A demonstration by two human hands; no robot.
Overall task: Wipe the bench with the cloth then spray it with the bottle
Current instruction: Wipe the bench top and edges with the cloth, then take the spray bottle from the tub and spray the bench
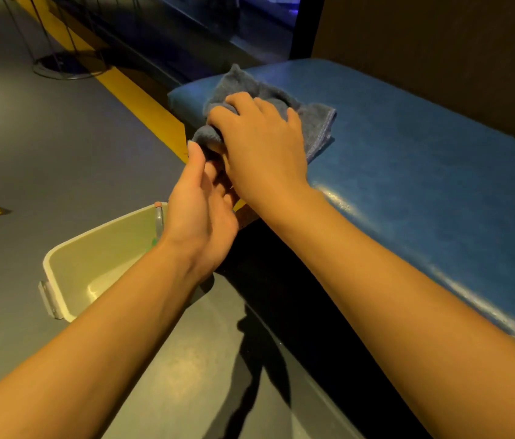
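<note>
Left: cream bin (91,267) on grey floor (28,153), greyish tube (158,218) with orange tip inside, can't tell what. Left hand (199,210) at counter's left edge, fingers loosely straight, thumb tip touching hanging fold of cloth (316,122). Right hand (262,144) on top, fingers curled over bunched cloth, pressing onto far-left end of blue counter (424,172).

Cloth (316,125) on the table's (424,172) far end; bin (98,258) on the floor (44,147) left of it
Right hand (259,144) on the cloth; left hand (199,210) beside the table's edge, at the cloth's overhanging corner
</note>
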